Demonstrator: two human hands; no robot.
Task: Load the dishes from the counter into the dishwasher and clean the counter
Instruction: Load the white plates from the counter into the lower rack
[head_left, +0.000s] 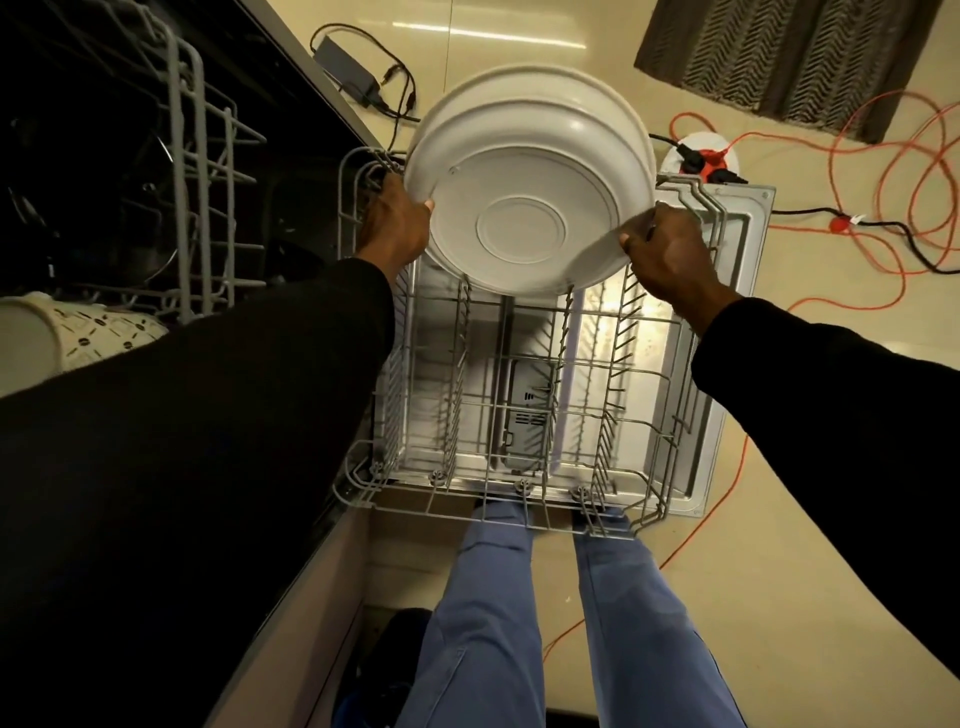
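A large white bowl (524, 182) is held tilted, its underside facing me, over the far end of the pulled-out lower dishwasher rack (524, 374). My left hand (397, 221) grips its left rim and my right hand (665, 249) grips its right rim. The bowl's lower edge sits among the rack's tines. Apart from the bowl, the grey wire rack holds no dishes. It rests over the open dishwasher door (727, 312).
The upper rack (202, 171) juts out at the left, with a white perforated container (78, 332) below it. Orange extension cords (883, 171), a power strip (701, 156) and a black adapter (345, 62) lie on the floor. A patterned rug (789, 57) is at the far right.
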